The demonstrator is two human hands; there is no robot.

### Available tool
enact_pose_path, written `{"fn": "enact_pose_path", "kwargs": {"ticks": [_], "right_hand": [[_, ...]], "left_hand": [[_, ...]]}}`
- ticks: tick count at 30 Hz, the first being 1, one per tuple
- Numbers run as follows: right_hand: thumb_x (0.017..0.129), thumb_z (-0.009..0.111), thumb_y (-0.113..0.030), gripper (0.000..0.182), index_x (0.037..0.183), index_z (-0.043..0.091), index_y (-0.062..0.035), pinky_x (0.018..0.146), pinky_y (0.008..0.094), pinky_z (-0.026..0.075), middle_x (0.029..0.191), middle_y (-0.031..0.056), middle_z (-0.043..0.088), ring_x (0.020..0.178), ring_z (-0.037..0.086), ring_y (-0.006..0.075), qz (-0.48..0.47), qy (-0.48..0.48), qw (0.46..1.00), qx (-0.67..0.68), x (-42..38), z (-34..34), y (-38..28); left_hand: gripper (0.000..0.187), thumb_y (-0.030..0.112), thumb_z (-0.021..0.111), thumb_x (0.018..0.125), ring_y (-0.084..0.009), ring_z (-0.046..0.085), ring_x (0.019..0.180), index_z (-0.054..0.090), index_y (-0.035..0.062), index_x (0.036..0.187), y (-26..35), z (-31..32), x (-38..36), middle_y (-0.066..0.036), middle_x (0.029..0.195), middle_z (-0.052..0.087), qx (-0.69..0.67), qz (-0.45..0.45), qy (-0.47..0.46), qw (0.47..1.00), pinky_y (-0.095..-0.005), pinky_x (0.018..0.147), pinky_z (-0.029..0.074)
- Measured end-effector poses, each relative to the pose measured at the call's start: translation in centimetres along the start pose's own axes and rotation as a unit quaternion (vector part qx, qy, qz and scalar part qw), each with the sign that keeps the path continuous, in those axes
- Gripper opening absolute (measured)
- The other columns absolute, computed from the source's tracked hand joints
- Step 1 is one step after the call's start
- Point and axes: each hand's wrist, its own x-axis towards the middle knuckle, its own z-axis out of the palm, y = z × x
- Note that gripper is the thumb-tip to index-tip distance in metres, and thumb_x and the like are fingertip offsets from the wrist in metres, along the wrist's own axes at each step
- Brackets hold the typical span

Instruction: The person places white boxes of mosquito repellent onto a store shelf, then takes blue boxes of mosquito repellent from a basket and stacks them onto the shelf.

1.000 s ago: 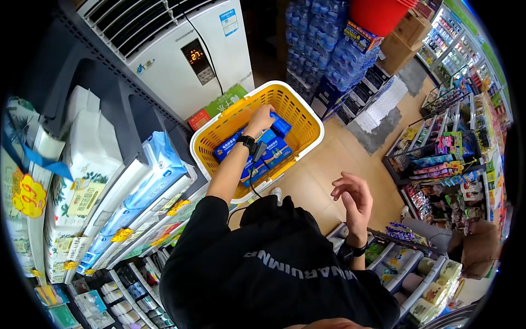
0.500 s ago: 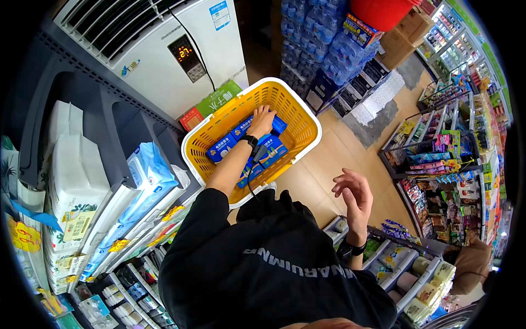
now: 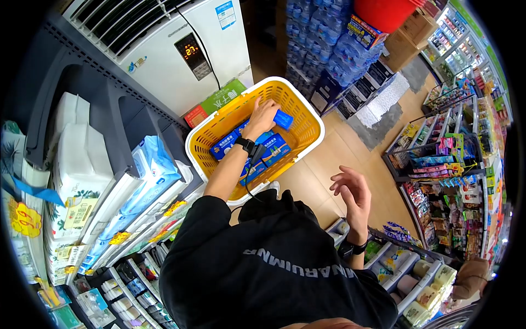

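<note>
The left hand [image 3: 263,118] is inside the yellow basket [image 3: 282,89], its fingers closed on one end of a blue box [image 3: 282,119]. That box sits tilted near the basket's right wall. Beneath the hand and wrist lie more blue boxes [image 3: 276,147], partly covered by them, with a watch [image 3: 249,147] and a thin cord [image 3: 248,181] crossing in front.

The right hand [image 3: 353,194] is open, fingers loosely bent, over the tiled floor [image 3: 315,170] and well apart from the basket.

The basket is hemmed in on several sides. A green carton [image 3: 227,94] stands just behind it, before the air conditioner [image 3: 153,60]; the shelf [image 3: 112,183] on the left, with tissue packs [image 3: 82,159] and blue packs [image 3: 150,170], comes close to its rim. Past its far right corner rise stacked water bottles [image 3: 320,33], a red tub [image 3: 383,13] beside their top. The person's dark shirt [image 3: 263,274] fills the near side. Farther right stands a snack rack [image 3: 438,156].
</note>
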Motion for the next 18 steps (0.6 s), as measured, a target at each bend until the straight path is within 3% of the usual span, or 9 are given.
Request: {"fn": "enact_pose_path", "kwargs": {"ticks": [7, 12, 16, 18], "right_hand": [[0.1, 0.055, 0.001, 0.039, 0.139, 0.056, 0.001, 0.081, 0.0288, 0.051, 0.115, 0.0111, 0.069, 0.095, 0.065, 0.0158, 0.007, -0.026, 1.0, -0.006, -1.2, -0.1, -0.2], [0.1, 0.055, 0.0, 0.038, 0.138, 0.057, 0.0009, 0.081, 0.0286, 0.051, 0.115, 0.0105, 0.07, 0.094, 0.065, 0.0158, 0.001, -0.033, 0.999, -0.012, -2.4, -0.3, -0.3], [0.099, 0.056, -0.001, 0.039, 0.138, 0.057, 0.0015, 0.084, 0.0291, 0.051, 0.116, 0.0109, 0.069, 0.096, 0.064, 0.0161, 0.001, -0.033, 0.999, -0.013, -3.6, -0.2, -0.5], [0.099, 0.057, -0.002, 0.04, 0.138, 0.057, 0.0016, 0.089, 0.0315, 0.05, 0.121, 0.0119, 0.068, 0.103, 0.064, 0.0179, -0.01, -0.028, 0.999, -0.02, -4.1, -0.4, -0.4]], "left_hand": [[0.047, 0.021, 0.085, 0.078, -0.0291, 0.058, 0.126, 0.071, 0.0091, 0.122, 4.7, -6.6, -3.4, -0.01, 0.122, 0.066, -0.026, -0.042, 0.033, 0.998, -0.0532, 0.124, 0.016], [0.052, 0.033, 0.087, 0.077, -0.0298, 0.06, 0.119, 0.073, 0.0084, 0.122, 9.5, -11.9, -6.9, -0.01, 0.121, 0.069, -0.118, -0.034, 0.09, 0.988, -0.043, 0.118, 0.028], [0.054, 0.032, 0.089, 0.076, -0.0275, 0.065, 0.111, 0.074, 0.0073, 0.121, 12.5, -14.2, -9.4, -0.011, 0.116, 0.073, -0.158, -0.014, 0.128, 0.979, -0.0384, 0.111, 0.04], [0.051, 0.029, 0.09, 0.076, -0.0238, 0.069, 0.103, 0.074, 0.0055, 0.119, 14.0, -14.7, -10.6, -0.011, 0.108, 0.075, -0.307, -0.019, 0.144, 0.94, -0.0366, 0.101, 0.049]]}}
